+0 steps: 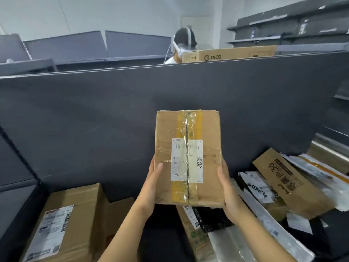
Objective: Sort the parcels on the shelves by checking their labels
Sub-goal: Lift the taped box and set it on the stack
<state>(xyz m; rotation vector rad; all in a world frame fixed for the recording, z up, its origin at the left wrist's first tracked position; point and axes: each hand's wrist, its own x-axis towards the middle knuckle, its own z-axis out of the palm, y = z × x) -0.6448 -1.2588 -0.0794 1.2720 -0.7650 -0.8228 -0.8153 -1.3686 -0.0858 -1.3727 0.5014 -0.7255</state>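
A brown cardboard parcel [205, 133] sealed with yellow and clear tape is held up in front of the dark shelf back panel. Its white shipping label [179, 161] faces me, with a barcode and a QR code. My left hand [153, 184] grips the parcel's lower left edge, thumb on the front. My right hand [226, 188] grips the lower right edge the same way. Below lie more parcels on the shelf.
A large labelled carton [75, 214] sits at the lower left. A pile of cartons and plastic mailers, among them a box marked B36 [287, 182], fills the lower right. Behind the dark panel [113, 110], a person wearing a headset stands by a PICO box [232, 53].
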